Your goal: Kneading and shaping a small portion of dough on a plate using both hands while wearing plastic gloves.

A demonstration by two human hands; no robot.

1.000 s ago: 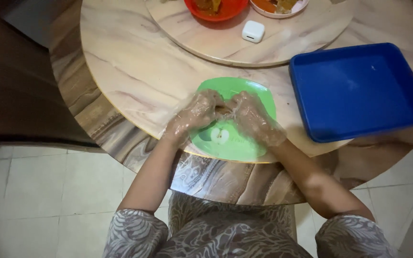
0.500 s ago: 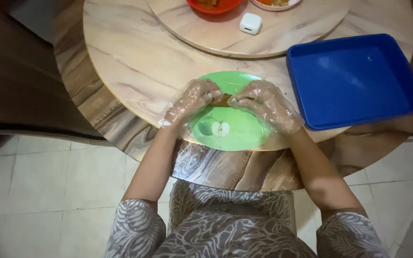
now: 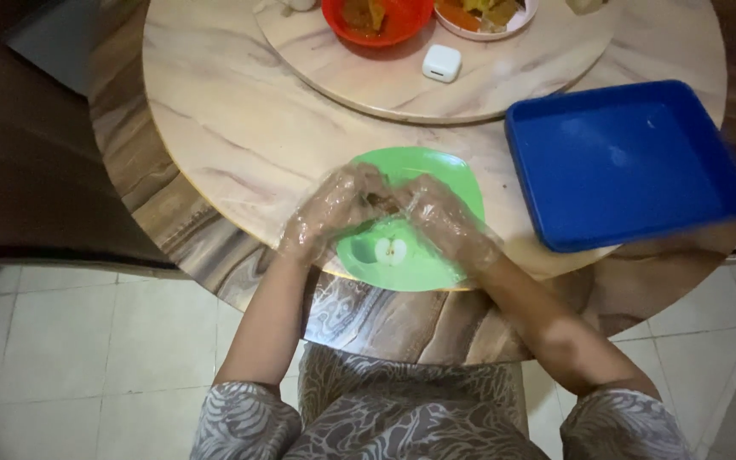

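Both hands wear clear plastic gloves and meet over a green plate (image 3: 449, 175) near the table's front edge. My left hand (image 3: 334, 209) and my right hand (image 3: 445, 221) pinch a small brown piece of food (image 3: 381, 202) between their fingertips, just above the plate. The food is mostly hidden by the fingers. A pale apple-shaped mark (image 3: 391, 250) shows on the plate below the hands.
A blue rectangular tray (image 3: 623, 162) lies to the right, overhanging the round marble table (image 3: 232, 128). A turntable (image 3: 487, 85) at the back carries an orange bowl (image 3: 376, 17), a white plate of food (image 3: 487, 15) and a small white case (image 3: 442, 62). Tiled floor lies below.
The view has shifted slightly, bringing more of the back dishes into sight. Both hands stay together over the green plate, still working the small brown piece.
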